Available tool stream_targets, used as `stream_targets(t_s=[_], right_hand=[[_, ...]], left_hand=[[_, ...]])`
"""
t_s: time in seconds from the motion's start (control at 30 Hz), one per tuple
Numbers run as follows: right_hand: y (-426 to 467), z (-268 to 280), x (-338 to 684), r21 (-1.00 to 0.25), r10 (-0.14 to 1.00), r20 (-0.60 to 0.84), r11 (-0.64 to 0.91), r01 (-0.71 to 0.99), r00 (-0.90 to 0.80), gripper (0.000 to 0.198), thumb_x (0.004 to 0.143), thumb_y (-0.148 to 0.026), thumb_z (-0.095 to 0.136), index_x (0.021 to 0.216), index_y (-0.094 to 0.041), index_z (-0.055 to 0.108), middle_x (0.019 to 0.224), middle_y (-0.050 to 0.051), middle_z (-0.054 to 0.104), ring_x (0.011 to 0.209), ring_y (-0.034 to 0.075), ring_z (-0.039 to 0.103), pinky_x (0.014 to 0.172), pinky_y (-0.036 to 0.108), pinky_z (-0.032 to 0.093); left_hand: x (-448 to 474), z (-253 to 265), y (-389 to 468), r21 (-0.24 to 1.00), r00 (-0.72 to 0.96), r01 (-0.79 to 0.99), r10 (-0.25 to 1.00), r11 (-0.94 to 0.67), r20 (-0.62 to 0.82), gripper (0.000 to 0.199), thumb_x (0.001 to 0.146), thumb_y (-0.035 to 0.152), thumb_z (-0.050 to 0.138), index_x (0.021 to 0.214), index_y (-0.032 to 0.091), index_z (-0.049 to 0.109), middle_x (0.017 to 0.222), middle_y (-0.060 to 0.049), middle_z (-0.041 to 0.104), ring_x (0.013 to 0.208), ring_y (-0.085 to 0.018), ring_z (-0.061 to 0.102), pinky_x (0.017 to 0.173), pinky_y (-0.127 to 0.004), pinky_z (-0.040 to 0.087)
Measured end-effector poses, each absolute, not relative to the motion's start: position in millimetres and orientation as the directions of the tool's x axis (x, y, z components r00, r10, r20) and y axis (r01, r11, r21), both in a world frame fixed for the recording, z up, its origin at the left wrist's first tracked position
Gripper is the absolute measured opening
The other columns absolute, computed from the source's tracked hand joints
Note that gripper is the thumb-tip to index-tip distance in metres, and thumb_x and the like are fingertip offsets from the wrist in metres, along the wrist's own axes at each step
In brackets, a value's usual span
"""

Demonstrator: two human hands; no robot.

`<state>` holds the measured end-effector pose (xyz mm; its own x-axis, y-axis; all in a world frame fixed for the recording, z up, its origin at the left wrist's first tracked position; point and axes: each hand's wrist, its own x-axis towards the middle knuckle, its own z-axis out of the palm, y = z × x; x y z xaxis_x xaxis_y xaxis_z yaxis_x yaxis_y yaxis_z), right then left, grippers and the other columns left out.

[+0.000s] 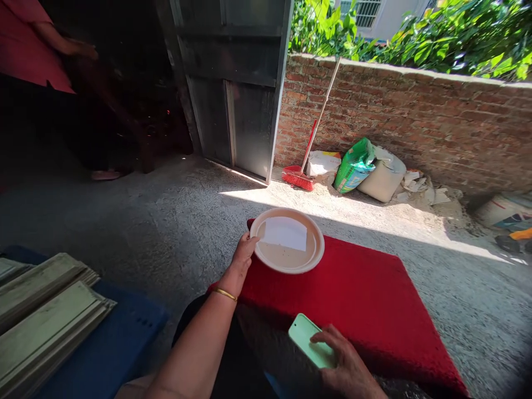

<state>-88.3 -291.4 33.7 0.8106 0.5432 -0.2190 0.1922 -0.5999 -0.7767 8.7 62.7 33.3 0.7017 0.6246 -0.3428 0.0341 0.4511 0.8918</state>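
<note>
My left hand (242, 260) grips the left rim of a beige plastic basin (286, 268), thumb over the edge. The basin is at the far end of a red cloth-covered surface (357, 288). A white rectangular piece (286, 233), perhaps paper or a reflection, shows inside, with small dark specks below it. Close to me, my right hand (343, 360) holds a light green, flat plastic piece (305, 335) with rounded corners, a raised rim and a small hole near one end. Its fingers rest on the inner face; its lower part is covered by the hand.
At left, stacked pale green boards (54, 327) lie on a blue plastic surface (128, 321). A person in a red top (33, 50) stands in the dark doorway. Near the brick wall (415, 122) are a red broom (297, 179), a green sack (353, 166) and a bucket (505, 210).
</note>
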Motion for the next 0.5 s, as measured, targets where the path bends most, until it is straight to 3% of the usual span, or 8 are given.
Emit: stream_targets(t_s=[0.03, 0.17, 0.2, 0.27, 0.43, 0.5], right_hand=[[-303, 36, -83, -0.778, 0.479, -0.2, -0.608, 0.159, 0.854, 0.045, 0.057, -0.032, 0.06, 0.1, -0.027, 0.074, 0.103, 0.004, 0.069, 0.101, 0.026, 0.066, 0.088, 0.035, 0.052], [-399, 29, -38, -0.701, -0.056, -0.008, -0.712, -0.045, 0.998, 0.049, 0.066, -0.06, 0.06, 0.101, -0.027, 0.068, 0.104, 0.012, 0.071, 0.106, 0.038, 0.065, 0.095, 0.051, 0.048], [-423, 23, -29, -0.663, -0.137, 0.04, -0.745, -0.076, 0.99, 0.048, 0.067, -0.064, 0.058, 0.099, -0.028, 0.066, 0.101, 0.014, 0.07, 0.106, 0.041, 0.064, 0.095, 0.055, 0.047], [-456, 9, -20, -0.584, -0.177, 0.092, -0.807, -0.091, 0.98, 0.048, 0.069, -0.069, 0.053, 0.096, -0.03, 0.062, 0.094, 0.015, 0.07, 0.104, 0.046, 0.064, 0.094, 0.06, 0.046], [-461, -14, -27, -0.389, -0.14, 0.05, -0.914, -0.11, 0.989, 0.067, 0.072, -0.08, 0.047, 0.109, -0.027, 0.06, 0.088, 0.017, 0.067, 0.096, 0.047, 0.065, 0.086, 0.062, 0.05], [-461, -14, -26, -0.365, -0.132, 0.062, -0.926, -0.1, 0.989, 0.068, 0.075, -0.079, 0.043, 0.113, -0.025, 0.06, 0.087, 0.017, 0.067, 0.095, 0.047, 0.066, 0.085, 0.061, 0.049]], left_hand=[[8, 34, 63, 0.89, 0.703, 0.041, 0.62, 0.453, -0.348, 0.034, 0.053, 0.017, 0.077, 0.086, 0.016, 0.067, 0.071, -0.001, 0.069, 0.065, -0.017, 0.064, 0.065, -0.027, 0.049], [10, 35, 62, 0.886, 0.698, 0.052, 0.617, 0.462, -0.363, 0.032, 0.054, 0.017, 0.077, 0.084, 0.016, 0.066, 0.068, -0.001, 0.067, 0.064, -0.017, 0.064, 0.064, -0.027, 0.048], [11, 35, 61, 0.886, 0.695, 0.047, 0.622, 0.462, -0.361, 0.031, 0.054, 0.016, 0.076, 0.083, 0.016, 0.065, 0.067, 0.0, 0.067, 0.063, -0.017, 0.063, 0.063, -0.026, 0.047], [12, 34, 61, 0.888, 0.685, 0.035, 0.636, 0.459, -0.356, 0.03, 0.054, 0.015, 0.075, 0.082, 0.016, 0.064, 0.066, 0.001, 0.066, 0.062, -0.015, 0.062, 0.062, -0.025, 0.046], [11, 35, 61, 0.899, 0.674, 0.026, 0.656, 0.436, -0.338, 0.032, 0.056, 0.013, 0.073, 0.086, 0.015, 0.065, 0.07, 0.001, 0.068, 0.063, -0.015, 0.063, 0.063, -0.025, 0.047], [10, 36, 61, 0.899, 0.663, 0.032, 0.663, 0.438, -0.347, 0.033, 0.057, 0.012, 0.073, 0.089, 0.015, 0.065, 0.07, 0.0, 0.068, 0.064, -0.016, 0.063, 0.064, -0.025, 0.047]])
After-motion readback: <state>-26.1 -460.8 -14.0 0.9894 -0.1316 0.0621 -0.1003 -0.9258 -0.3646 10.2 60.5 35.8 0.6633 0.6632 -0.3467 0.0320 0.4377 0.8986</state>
